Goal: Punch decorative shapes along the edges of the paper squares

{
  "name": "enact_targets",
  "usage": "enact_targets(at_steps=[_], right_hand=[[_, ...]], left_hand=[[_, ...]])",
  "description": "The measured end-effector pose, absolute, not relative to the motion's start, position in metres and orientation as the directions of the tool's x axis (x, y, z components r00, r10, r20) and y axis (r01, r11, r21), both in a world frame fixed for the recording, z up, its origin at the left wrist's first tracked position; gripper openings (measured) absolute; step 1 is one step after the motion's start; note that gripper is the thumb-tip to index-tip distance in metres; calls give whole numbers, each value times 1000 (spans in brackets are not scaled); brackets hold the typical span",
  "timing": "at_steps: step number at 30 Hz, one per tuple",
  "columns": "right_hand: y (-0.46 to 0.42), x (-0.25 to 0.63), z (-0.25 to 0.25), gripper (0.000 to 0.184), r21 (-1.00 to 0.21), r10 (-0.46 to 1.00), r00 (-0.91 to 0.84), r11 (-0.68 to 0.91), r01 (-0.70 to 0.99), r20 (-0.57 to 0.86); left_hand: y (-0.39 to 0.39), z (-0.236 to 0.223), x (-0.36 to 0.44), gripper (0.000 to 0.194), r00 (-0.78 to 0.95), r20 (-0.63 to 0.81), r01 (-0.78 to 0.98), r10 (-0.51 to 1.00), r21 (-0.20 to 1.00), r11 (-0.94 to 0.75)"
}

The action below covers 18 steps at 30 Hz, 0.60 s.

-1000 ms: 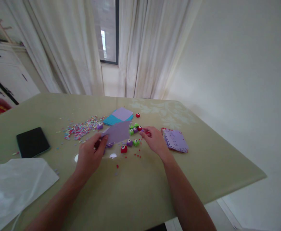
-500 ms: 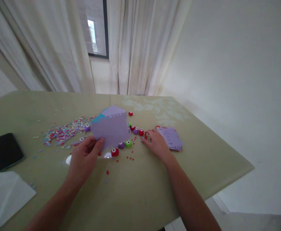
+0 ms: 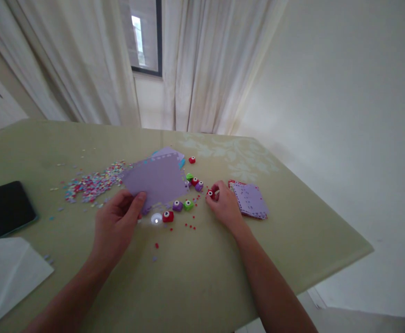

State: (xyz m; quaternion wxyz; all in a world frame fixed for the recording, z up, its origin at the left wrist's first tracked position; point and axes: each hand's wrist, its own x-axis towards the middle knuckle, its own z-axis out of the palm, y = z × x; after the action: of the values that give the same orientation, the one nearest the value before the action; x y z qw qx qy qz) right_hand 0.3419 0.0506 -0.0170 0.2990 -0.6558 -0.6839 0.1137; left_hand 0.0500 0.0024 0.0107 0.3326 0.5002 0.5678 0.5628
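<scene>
My left hand pinches a purple sheet of paper with notched edges between thumb and fingers, tilted above the table. In my right hand, the fingertips close around a small red paper punch with a white-and-black top. Several similar punches lie between the hands, among them a purple one, a green one and a red one. Just right of my right hand is a stack of purple and red sheets with punched edges. The held sheet partly covers other purple and blue sheets.
A heap of coloured confetti spreads over the green table at left. A black phone or tablet and a white sheet lie at the left edge. Red bits are scattered near the middle. Curtains hang behind.
My right fingers have closed on the red punch, which now sits a little apart from the row. The purple sheet in my left hand has tilted lower. The view has shifted slightly.
</scene>
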Motion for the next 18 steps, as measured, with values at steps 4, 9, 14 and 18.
enact_targets(at_steps=[4,9,14,18], right_hand=[[41,331,-9,18,-555,976,-108,197,808,189],[24,284,-12,33,-596,951,-291,296,746,108],[23,252,-19,42,-683,941,-266,334,650,207],[26,269,-14,30,-897,970,-152,235,374,191]], left_hand=[[1,15,50,29,-319,184,166,930,977,-136],[-1,17,52,29,-344,176,117,922,983,-144],[0,15,53,25,-350,170,70,921,985,-155],[-1,14,53,24,-345,156,51,926,988,-148]])
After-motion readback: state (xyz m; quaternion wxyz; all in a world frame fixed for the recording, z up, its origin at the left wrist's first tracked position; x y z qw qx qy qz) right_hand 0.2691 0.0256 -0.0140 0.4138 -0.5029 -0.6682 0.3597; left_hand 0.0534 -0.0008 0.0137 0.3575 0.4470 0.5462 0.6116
